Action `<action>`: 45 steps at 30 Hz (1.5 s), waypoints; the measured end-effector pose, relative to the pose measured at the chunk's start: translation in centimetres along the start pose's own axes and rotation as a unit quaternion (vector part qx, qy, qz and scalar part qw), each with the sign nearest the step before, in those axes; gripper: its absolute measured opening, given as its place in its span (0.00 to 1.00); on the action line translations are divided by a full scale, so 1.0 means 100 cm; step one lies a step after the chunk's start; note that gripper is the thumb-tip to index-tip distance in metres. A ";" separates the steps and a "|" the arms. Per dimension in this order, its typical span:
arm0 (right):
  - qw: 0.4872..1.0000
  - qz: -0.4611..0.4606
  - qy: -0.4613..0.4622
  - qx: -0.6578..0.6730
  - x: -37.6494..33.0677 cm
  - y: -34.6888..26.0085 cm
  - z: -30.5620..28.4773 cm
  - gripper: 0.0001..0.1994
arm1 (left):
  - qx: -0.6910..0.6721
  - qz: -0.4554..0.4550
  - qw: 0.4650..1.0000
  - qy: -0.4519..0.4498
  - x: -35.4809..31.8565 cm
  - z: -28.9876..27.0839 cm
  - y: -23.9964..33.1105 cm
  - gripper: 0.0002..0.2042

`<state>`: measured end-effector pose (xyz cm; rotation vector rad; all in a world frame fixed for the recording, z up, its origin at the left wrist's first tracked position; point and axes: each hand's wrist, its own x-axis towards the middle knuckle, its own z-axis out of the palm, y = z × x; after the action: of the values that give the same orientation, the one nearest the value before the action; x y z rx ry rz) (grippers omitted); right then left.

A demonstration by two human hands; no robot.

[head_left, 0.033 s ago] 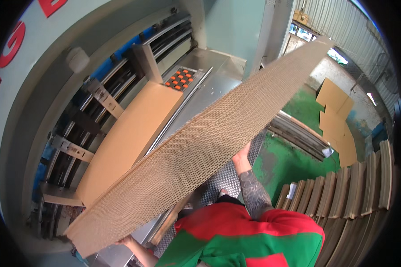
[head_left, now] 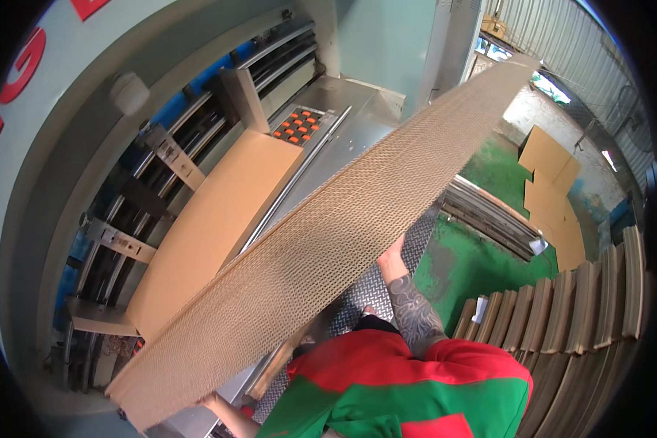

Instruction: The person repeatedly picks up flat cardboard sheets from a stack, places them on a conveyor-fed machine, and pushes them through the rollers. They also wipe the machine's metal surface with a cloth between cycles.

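Both hands clamp tilted cardboard sheet stack (head_left: 328, 233): right hand (head_left: 393, 252) underneath, left hand (head_left: 213, 401) low end. Stack could fan, slide leftward.

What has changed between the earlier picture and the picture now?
Nothing has visibly changed. The stack of cardboard sheets stays tilted over the machine's feed table, with the right hand under its edge and the left hand at its lower end.
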<state>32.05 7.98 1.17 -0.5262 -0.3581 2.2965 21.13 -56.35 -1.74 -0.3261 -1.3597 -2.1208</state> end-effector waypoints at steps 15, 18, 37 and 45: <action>0.964 0.259 0.059 -0.028 -0.116 0.384 -0.050 0.50 | 0.223 0.061 0.955 0.183 0.038 -0.265 0.162 0.41; 0.954 0.280 0.083 -0.063 -0.116 0.392 -0.065 0.46 | 0.234 0.057 0.954 0.179 0.041 -0.283 0.170 0.40; 0.181 -0.156 -0.481 -0.844 -0.100 0.219 0.287 0.38 | 0.327 0.026 0.944 0.031 0.065 -0.354 0.001 0.46; 0.145 -0.122 -0.559 -0.807 -0.107 0.247 0.246 0.53 | 0.547 -0.031 0.836 -0.029 -0.010 -0.373 -0.023 0.34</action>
<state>12.40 -19.15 15.60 0.6266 -3.2299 0.2872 24.55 -88.41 -20.56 0.1400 -2.3542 -1.0556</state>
